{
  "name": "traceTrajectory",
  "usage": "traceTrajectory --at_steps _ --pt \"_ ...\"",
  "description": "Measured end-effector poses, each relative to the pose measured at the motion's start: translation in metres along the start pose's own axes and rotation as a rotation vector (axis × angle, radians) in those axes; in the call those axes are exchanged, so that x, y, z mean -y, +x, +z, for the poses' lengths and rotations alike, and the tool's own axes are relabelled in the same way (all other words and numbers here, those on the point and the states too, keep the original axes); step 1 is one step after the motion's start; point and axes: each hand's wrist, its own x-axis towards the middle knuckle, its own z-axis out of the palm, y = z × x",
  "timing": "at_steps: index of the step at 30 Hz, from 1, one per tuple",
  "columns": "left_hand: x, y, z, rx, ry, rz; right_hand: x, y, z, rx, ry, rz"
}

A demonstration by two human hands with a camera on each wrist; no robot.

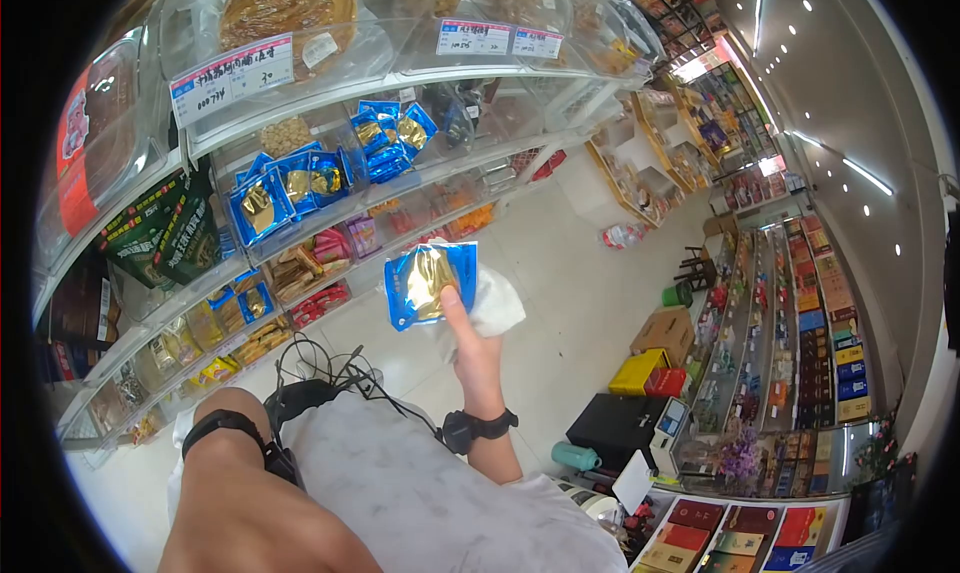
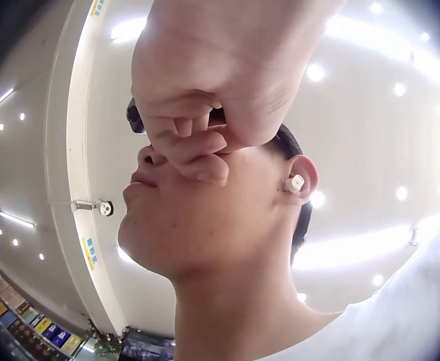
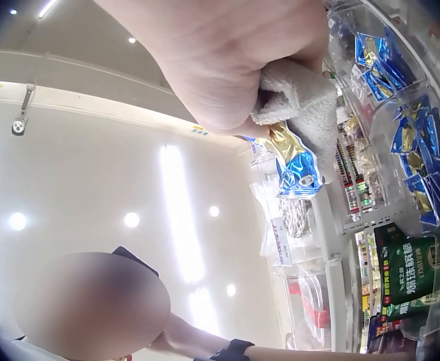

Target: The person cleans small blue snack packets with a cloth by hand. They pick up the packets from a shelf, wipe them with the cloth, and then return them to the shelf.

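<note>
My right hand (image 1: 478,358) holds a blue-and-gold snack packet (image 1: 425,273), the thumb lying across its front. A white cloth (image 1: 500,305) is bunched in the same hand, behind the packet. The right wrist view shows the packet (image 3: 299,171) sticking out below the fingers, next to the fluffy cloth (image 3: 310,105). My left hand (image 2: 205,98) is raised against the side of the face with its fingers curled, and no held thing shows in it. Only the left forearm (image 1: 235,483) appears in the head view.
Tiered shelves stand ahead and to the left. Similar blue packets (image 1: 290,188) fill a clear bin beside green pouches (image 1: 165,228). Covered snack tubs (image 1: 290,13) line the top. Black cables (image 1: 330,373) hang at my front. A black box (image 1: 615,428) and a goods counter (image 1: 710,533) are at right.
</note>
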Motion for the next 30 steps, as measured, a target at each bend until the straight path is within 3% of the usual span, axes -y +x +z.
traceTrajectory --at_steps 2,12,17,19,21,22,25,27,30 --pt "0.008 0.014 -0.006 0.056 -0.143 -0.032 0.000 -0.001 -0.001 -0.006 0.010 0.003" --pt "-0.002 0.003 -0.016 0.202 -0.200 -0.065 0.000 -0.003 0.002 0.005 0.030 0.009" --pt "-0.024 -0.026 -0.036 0.473 -0.227 -0.204 0.001 -0.004 0.001 0.011 0.019 0.001" --pt "-0.028 -0.023 -0.035 0.498 0.019 -0.288 0.002 -0.005 -0.002 0.005 0.008 -0.008" --pt "-0.034 0.032 0.014 0.121 0.794 -0.286 -0.004 -0.003 -0.003 0.017 0.007 -0.029" --pt "-0.043 0.039 0.017 0.169 0.866 -0.419 -0.007 -0.004 -0.003 0.013 0.004 -0.022" --pt "-0.032 0.039 -0.024 0.618 0.728 -0.016 -0.006 -0.004 -0.002 0.007 0.013 -0.018" --pt "-0.032 0.018 -0.015 0.342 0.959 -0.134 -0.001 -0.003 -0.001 0.016 0.024 -0.012" --pt "-0.001 0.031 -0.016 0.255 1.061 -0.202 -0.006 0.000 -0.005 0.026 -0.018 -0.094"
